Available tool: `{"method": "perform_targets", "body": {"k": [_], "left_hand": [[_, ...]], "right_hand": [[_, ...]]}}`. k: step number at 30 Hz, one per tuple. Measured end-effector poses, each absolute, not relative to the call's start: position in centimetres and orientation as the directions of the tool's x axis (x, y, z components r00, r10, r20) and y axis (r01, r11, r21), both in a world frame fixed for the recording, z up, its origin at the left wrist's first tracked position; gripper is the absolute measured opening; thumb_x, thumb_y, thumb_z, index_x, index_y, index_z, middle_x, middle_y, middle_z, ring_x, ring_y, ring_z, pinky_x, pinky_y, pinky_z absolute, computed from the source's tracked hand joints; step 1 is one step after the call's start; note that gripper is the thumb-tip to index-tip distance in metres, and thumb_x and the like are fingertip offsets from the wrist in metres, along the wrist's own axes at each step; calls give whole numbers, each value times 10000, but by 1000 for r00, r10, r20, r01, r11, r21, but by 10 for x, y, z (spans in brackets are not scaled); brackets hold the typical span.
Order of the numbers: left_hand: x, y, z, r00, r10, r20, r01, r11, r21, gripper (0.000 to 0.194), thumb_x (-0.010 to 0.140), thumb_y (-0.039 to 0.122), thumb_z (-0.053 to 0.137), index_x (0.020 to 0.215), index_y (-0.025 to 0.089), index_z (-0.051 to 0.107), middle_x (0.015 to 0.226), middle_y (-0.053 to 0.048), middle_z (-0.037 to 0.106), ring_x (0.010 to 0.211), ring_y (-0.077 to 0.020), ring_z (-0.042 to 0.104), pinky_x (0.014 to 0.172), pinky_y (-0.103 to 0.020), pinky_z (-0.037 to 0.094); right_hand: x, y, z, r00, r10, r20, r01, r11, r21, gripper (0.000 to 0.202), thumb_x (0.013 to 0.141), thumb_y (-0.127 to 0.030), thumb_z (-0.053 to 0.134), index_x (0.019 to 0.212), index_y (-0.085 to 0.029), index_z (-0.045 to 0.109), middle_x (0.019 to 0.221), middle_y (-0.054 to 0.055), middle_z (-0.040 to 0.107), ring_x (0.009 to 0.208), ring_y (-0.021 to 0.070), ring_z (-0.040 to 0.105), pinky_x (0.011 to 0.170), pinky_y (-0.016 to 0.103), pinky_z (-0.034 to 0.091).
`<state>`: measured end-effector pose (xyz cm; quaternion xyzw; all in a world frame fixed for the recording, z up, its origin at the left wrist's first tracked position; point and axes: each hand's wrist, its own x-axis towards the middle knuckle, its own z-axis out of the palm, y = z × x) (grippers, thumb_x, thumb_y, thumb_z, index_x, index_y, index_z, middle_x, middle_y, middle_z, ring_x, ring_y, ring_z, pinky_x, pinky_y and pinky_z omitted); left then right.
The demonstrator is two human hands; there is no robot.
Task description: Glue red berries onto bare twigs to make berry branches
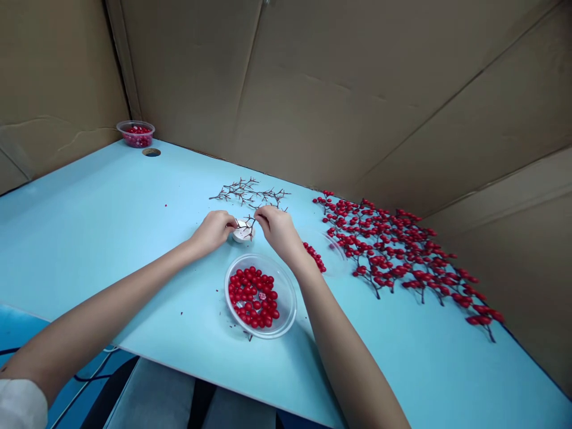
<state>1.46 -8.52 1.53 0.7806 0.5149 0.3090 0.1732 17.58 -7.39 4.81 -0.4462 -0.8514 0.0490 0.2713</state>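
My left hand (213, 230) and my right hand (279, 231) pinch a small bare dark twig (251, 234) between them, each closed at one side of it. Just under the twig stands a small white round dish (239, 236), partly covered by it and by my left fingers. Nearer me is a clear plastic bowl (288, 310) with many loose red berries (250, 292) in it. Behind my hands lie several bare branched twigs (243, 190). Partly hidden by my right forearm, more red berries (315, 256) lie at a clear round lid or dish (336, 245).
Many branches with red berries (393, 250) are spread over the right of the light blue table (111, 238). A clear tub of red berries (137, 136) stands at the far left corner, beside a round hole (151, 152). Cardboard walls (313, 89) enclose the back and sides.
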Motion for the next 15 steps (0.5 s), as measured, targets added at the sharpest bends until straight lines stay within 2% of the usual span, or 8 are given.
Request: {"method": "perform_targets", "body": {"k": [7,15], "left_hand": [[15,-85,14,290,898,329,722,-432,541,176,702,76,491,734,126,657,735,-81,623,771,-219,550,723,-318,409],[15,-88,22,209,908,363,645,-407,646,152,715,80,491,713,148,627,764,-30,646,722,-144,565,710,-250,423]], "right_hand": [[175,-74,46,-461,783,418,719,606,-341,147,764,-140,385,678,-174,499,698,50,574,659,150,520,625,249,389],[181,-75,57,-378,801,464,711,572,-409,147,770,-174,382,668,-182,487,687,42,569,651,148,515,609,247,381]]}}
